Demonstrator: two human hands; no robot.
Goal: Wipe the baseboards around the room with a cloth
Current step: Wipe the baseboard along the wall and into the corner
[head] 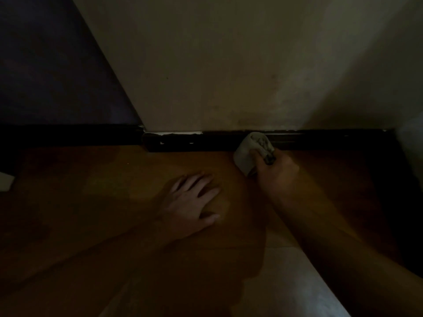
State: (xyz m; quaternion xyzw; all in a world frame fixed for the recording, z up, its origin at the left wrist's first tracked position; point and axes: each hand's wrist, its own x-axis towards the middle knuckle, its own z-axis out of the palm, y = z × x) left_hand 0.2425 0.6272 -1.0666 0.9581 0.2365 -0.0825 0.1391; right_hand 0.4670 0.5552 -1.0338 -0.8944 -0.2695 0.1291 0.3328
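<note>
The left hand (192, 200) is laid flat on the wooden floor (91, 202), its fingers (199, 180) straight and spread. Further right, a bunched pale cloth (245, 156) is gripped in the curled fingers of the right hand (277, 177). The cloth sticks out beyond them and is pressed against the dark baseboard (320, 141).

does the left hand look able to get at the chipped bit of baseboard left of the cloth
Probably yes: the left hand lies flat on the floor with only bare floor between it and the chipped baseboard. The right hand grips the cloth further right, out of the way.
</note>
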